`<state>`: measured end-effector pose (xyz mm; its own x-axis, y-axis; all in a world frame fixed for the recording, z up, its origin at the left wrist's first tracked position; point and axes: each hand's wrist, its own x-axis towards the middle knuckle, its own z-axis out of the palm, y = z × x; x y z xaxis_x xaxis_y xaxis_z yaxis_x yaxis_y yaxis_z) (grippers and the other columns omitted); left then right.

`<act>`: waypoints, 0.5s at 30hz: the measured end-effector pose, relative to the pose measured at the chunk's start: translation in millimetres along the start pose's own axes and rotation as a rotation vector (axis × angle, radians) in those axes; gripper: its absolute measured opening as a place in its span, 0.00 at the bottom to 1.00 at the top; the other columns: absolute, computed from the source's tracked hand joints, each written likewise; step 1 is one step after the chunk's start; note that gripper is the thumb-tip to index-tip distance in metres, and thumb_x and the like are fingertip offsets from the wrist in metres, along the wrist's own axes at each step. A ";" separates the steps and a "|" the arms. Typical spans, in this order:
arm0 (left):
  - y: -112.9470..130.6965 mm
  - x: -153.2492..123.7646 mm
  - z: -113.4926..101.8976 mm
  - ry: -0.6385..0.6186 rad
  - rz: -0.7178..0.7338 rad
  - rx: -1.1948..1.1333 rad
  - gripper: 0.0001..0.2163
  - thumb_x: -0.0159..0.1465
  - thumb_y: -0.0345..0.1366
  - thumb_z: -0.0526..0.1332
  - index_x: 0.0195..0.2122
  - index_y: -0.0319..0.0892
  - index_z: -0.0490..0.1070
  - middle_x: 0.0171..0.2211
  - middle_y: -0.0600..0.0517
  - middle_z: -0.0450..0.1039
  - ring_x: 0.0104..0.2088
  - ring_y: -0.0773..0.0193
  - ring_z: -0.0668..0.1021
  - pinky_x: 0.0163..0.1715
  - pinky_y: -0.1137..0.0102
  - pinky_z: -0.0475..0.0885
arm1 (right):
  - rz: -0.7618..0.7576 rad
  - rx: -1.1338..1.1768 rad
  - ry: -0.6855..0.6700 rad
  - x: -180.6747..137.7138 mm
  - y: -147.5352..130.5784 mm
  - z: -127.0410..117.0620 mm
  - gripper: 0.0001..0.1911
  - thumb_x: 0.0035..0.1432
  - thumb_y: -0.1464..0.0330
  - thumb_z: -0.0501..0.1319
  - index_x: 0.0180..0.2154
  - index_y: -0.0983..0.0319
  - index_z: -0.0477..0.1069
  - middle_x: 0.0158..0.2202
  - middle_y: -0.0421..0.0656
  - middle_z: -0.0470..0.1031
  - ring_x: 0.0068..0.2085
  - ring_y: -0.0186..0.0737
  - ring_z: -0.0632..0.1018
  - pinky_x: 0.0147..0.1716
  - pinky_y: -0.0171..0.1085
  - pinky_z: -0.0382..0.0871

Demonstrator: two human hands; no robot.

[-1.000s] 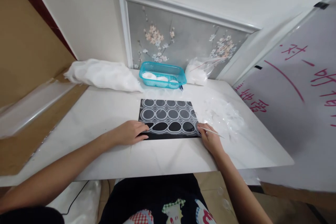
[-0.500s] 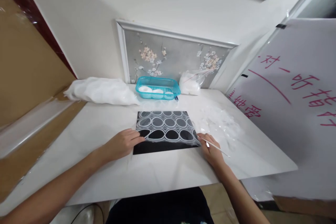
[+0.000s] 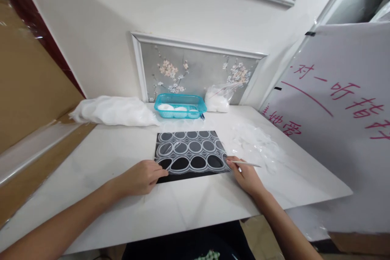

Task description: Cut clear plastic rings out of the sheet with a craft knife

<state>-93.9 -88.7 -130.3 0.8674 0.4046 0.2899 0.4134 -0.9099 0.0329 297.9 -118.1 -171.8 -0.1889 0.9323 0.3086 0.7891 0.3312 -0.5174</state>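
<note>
A black rectangular board (image 3: pixel 183 177) lies on the white table, mostly covered by a clear sheet (image 3: pixel 189 146) printed with rows of pale oval rings. The sheet's near edge is wavy and stops just short of the board's near edge. At the left near corner, my left hand (image 3: pixel 144 176) is closed, thumb and forefinger pinching the sheet's edge. My right hand (image 3: pixel 245 174) is closed at the right near corner, its fingertips at the sheet. From it a thin white stick-like tool (image 3: pixel 248 163) points right; its exact kind is unclear.
Behind the board stands a blue plastic basket (image 3: pixel 180 112) with white round items. A long white wrapped bundle (image 3: pixel 115 111) lies left of it, a clear bag (image 3: pixel 217 99) of white material right. Crumpled clear film (image 3: pixel 256 144) covers the table's right side. A whiteboard (image 3: pixel 344 162) stands at right.
The sheet's near edge has come down toward me, leaving a narrower bare strip of black board. The white tool has swung to nearly level. My view has shifted slightly.
</note>
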 end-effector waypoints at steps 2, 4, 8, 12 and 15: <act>3.0 1.5 -3.8 0.002 0.009 -0.043 0.13 0.67 0.24 0.51 0.43 0.41 0.73 0.27 0.51 0.75 0.27 0.63 0.76 0.29 0.69 0.68 | 0.005 0.023 -0.006 -2.0 -0.4 -0.1 0.21 0.71 0.59 0.47 0.42 0.57 0.77 0.48 0.46 0.82 0.45 0.51 0.82 0.47 0.48 0.74; 3.9 2.6 -6.8 0.007 0.014 -0.093 0.09 0.70 0.32 0.54 0.44 0.40 0.73 0.28 0.51 0.76 0.27 0.62 0.76 0.30 0.69 0.69 | -0.006 0.049 0.023 -3.4 -0.9 -2.0 0.20 0.70 0.58 0.49 0.40 0.58 0.77 0.46 0.46 0.82 0.44 0.51 0.81 0.47 0.49 0.74; -15.5 11.6 -7.5 0.090 -0.076 -0.130 0.13 0.70 0.44 0.57 0.44 0.40 0.75 0.37 0.46 0.78 0.37 0.59 0.78 0.40 0.66 0.74 | 0.012 0.179 0.159 13.8 1.3 -12.0 0.18 0.66 0.55 0.55 0.40 0.59 0.79 0.41 0.48 0.83 0.45 0.51 0.81 0.46 0.48 0.75; -63.1 47.2 2.4 0.081 -0.294 -0.080 0.19 0.72 0.48 0.54 0.48 0.41 0.78 0.51 0.41 0.74 0.52 0.53 0.76 0.54 0.59 0.71 | 0.071 0.390 0.093 75.3 3.4 -14.9 0.24 0.62 0.49 0.57 0.34 0.61 0.80 0.42 0.50 0.83 0.44 0.52 0.82 0.42 0.46 0.76; -93.3 86.3 20.6 -0.043 -0.441 0.014 0.20 0.70 0.49 0.56 0.55 0.46 0.77 0.63 0.40 0.64 0.64 0.42 0.66 0.62 0.49 0.63 | 0.024 0.478 -0.053 131.9 -1.9 3.7 0.31 0.57 0.42 0.56 0.30 0.63 0.79 0.38 0.50 0.83 0.41 0.50 0.82 0.40 0.44 0.76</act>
<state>-51.9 32.9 -128.1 0.6177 0.7575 0.2112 0.7499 -0.6482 0.1318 269.4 4.9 -133.0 -0.2138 0.9423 0.2574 0.4385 0.3281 -0.8367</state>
